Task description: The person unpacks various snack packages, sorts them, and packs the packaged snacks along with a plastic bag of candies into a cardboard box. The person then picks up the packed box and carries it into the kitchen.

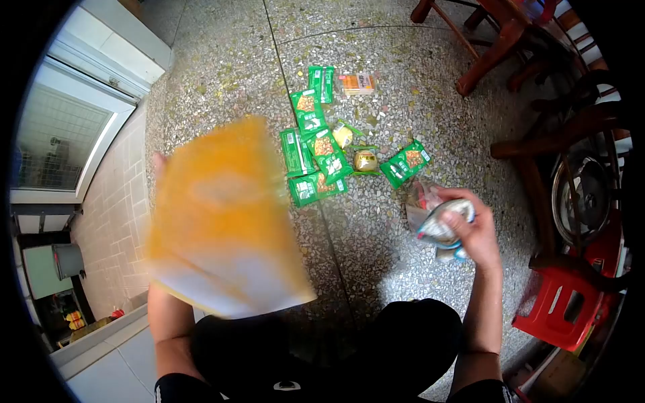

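Yellow-orange and white bag (218, 195), bright green packets (406, 164), grey speckled floor (222, 74), red stool (561, 319), black trousers (403, 349)

We are holding a blurred yellow-and-white bag (218, 208) in our left hand (159, 162), mostly hidden behind it, while our right hand (473, 232) is gripping some plastic packets (440, 227). Green packets (329, 158), two small wrapped yellow items (365, 160) and an orange-labelled pack (357, 84) are lying before us on the speckled floor (386, 269), and a red stool (552, 321) is showing at right.

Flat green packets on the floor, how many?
6. In the cluster: top packet, one below it, left one, centre one, bottom one. Another sits apart, rightward. The blurred yellow package may hide more.
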Demonstrator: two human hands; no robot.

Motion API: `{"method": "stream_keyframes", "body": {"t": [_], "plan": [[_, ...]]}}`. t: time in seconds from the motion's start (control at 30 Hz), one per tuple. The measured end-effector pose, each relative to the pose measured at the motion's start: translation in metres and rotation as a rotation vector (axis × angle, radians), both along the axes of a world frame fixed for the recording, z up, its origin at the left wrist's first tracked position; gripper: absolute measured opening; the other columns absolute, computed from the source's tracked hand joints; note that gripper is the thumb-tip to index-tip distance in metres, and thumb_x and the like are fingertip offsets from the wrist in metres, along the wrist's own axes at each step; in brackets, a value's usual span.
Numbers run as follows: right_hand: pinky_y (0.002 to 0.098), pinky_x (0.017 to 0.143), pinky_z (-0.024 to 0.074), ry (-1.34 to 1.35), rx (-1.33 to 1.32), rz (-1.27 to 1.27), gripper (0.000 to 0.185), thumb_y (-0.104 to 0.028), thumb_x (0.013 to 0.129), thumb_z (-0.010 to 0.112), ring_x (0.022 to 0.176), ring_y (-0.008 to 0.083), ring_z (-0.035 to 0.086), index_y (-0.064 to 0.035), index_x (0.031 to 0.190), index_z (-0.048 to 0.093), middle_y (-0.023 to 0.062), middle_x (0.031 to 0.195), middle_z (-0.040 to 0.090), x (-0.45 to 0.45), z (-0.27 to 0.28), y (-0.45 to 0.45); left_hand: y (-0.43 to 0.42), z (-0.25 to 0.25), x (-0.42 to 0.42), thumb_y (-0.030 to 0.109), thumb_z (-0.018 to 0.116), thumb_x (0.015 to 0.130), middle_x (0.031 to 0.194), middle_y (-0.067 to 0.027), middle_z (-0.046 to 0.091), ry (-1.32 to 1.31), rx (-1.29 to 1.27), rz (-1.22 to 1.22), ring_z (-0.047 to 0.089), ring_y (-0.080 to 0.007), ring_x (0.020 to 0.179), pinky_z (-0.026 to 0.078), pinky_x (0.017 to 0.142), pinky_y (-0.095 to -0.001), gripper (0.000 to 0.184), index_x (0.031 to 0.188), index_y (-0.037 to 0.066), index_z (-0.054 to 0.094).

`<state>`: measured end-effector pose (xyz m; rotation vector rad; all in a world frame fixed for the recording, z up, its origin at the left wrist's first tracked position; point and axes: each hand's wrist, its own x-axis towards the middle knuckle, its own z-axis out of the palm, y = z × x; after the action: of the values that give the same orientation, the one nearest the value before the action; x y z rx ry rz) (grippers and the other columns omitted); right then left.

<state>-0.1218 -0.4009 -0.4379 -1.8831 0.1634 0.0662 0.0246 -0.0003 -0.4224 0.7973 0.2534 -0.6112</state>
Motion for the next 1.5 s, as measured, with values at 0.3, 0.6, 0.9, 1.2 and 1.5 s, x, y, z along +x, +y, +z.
{"method": "stream_keyframes", "body": {"t": [0.3, 0.6, 0.9, 1.2, 1.5], "plan": [[0.0271, 0.081, 0.0422, 0.341, 0.095, -0.210, 0.024, -0.020, 0.076, 0.070, 0.091, 0.0118, 0.051, -0.0040, 0.093, 0.062, 0.0055, 0.099, 0.058, -0.016, -0.038, -0.003, 0.089, -0.159, -0.004, 0.047, 0.039, 0.090, 0.113, -0.0108, 0.056, 0.053, 0.704, 0.243, 0.053, -0.0241, 0.102, 0.041, 0.090, -0.0339, 0.058, 0.122, 0.000, 0.045], [0.0292, 0.079, 0.0437, 0.491, 0.078, 0.125, 0.027, -0.022, 0.079, 0.066, 0.088, 0.0137, 0.055, -0.0045, 0.099, 0.060, 0.0079, 0.091, 0.061, -0.038, -0.097, 0.014, 0.134, -0.222, 0.004, 0.041, 0.043, 0.090, 0.087, -0.0130, 0.060, -0.311, 1.580, -0.110, 0.054, -0.0207, 0.080, 0.043, 0.072, -0.0346, 0.048, 0.096, -0.004, 0.058], [0.0383, 0.081, 0.0447, 0.480, -0.400, 0.313, 0.043, -0.028, 0.070, 0.068, 0.093, 0.0365, 0.055, -0.0009, 0.102, 0.057, 0.0224, 0.095, 0.056, -0.077, -0.180, 0.009, 0.043, -0.069, 0.004, 0.031, 0.060, 0.083, 0.058, -0.0118, 0.052, -0.925, 1.852, 0.353, 0.046, -0.0224, 0.048, 0.039, 0.048, -0.0324, 0.033, 0.067, 0.005, 0.049], [0.0413, 0.080, 0.0446, 0.357, -0.388, 0.467, 0.037, -0.018, 0.076, 0.061, 0.091, 0.0372, 0.056, -0.0027, 0.109, 0.055, 0.0227, 0.096, 0.058, 0.001, -0.136, 0.012, 0.031, -0.119, -0.050, 0.020, 0.077, 0.063, 0.069, -0.0116, 0.050, -0.983, 1.739, -0.067, 0.051, -0.0277, 0.062, 0.042, 0.054, -0.0366, 0.038, 0.081, 0.003, 0.049], [0.0393, 0.078, 0.0475, 0.346, -0.748, 0.130, 0.038, -0.028, 0.077, 0.063, 0.090, 0.0326, 0.060, -0.0007, 0.101, 0.051, 0.0165, 0.095, 0.063, 0.181, -0.160, 0.121, 0.045, -0.142, -0.029, 0.026, 0.079, 0.060, 0.079, -0.0119, 0.059, -1.015, 1.866, -0.182, 0.060, -0.0276, 0.070, 0.048, 0.058, -0.0368, 0.043, 0.092, 0.008, 0.056]]}}
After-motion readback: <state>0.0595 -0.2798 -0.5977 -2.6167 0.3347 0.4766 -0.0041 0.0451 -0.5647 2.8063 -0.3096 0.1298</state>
